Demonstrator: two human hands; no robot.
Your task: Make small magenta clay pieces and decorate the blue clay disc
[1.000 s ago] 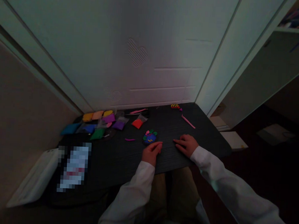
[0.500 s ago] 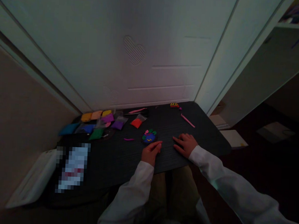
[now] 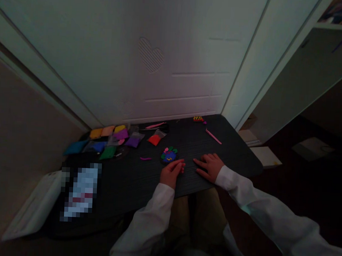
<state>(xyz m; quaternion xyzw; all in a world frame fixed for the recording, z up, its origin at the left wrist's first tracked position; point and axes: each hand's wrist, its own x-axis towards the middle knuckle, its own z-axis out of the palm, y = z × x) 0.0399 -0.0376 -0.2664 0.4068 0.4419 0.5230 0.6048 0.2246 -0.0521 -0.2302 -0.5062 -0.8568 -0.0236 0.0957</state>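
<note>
A round clay piece (image 3: 169, 155) sits on the dark wood-grain table (image 3: 232, 153), dark blue with green and pink lobes and small yellow marks. My left hand (image 3: 171, 173) rests just below it, fingers curled and nearly touching its lower right edge. A tiny pink bit shows at those fingertips, too small to tell if it is held. My right hand (image 3: 210, 166) lies flat on the table to the right, fingers apart and holding nothing. A thin magenta clay strip (image 3: 145, 158) lies left of the round piece.
Several small bags of coloured clay (image 3: 108, 140) lie at the table's left. A pink tool (image 3: 213, 136) and a small dotted piece (image 3: 198, 119) are at the far right. A white door (image 3: 151, 55) stands behind the table. A pixelated white package (image 3: 81, 190) lies at the near left.
The whole view has drifted slightly left and up. My left fingers sit a little more curled near the round clay piece. Nothing on the table has visibly moved.
</note>
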